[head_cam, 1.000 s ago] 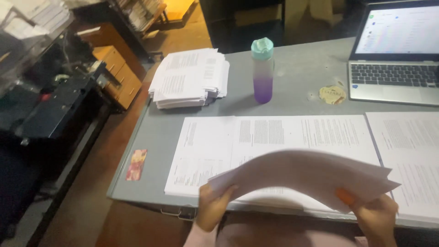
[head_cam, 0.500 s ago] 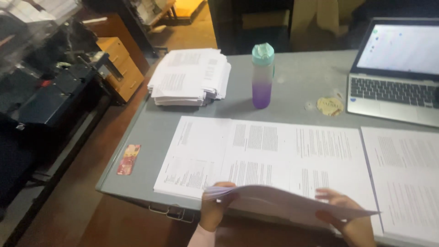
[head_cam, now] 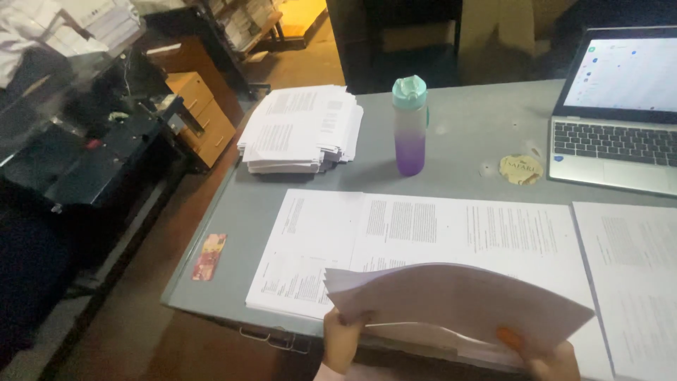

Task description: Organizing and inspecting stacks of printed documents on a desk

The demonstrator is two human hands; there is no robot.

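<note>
Both hands grip a sheaf (head_cam: 458, 303) of printed sheets above the near desk (head_cam: 451, 141) edge: the left hand (head_cam: 343, 339) pinches its left corner, the right hand (head_cam: 553, 360) holds the lower right. Pages (head_cam: 423, 240) already lie spread in a row; a stack (head_cam: 300, 130) waits beside the bottle (head_cam: 410, 127). The right hand is cut off by the frame, and the print is too small to read.

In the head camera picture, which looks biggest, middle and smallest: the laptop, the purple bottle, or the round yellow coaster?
1. Laptop, though partly cut off at the edge.
2. Purple bottle.
3. Round yellow coaster.
All three sit about equally far away, so the order looks safe.
</note>
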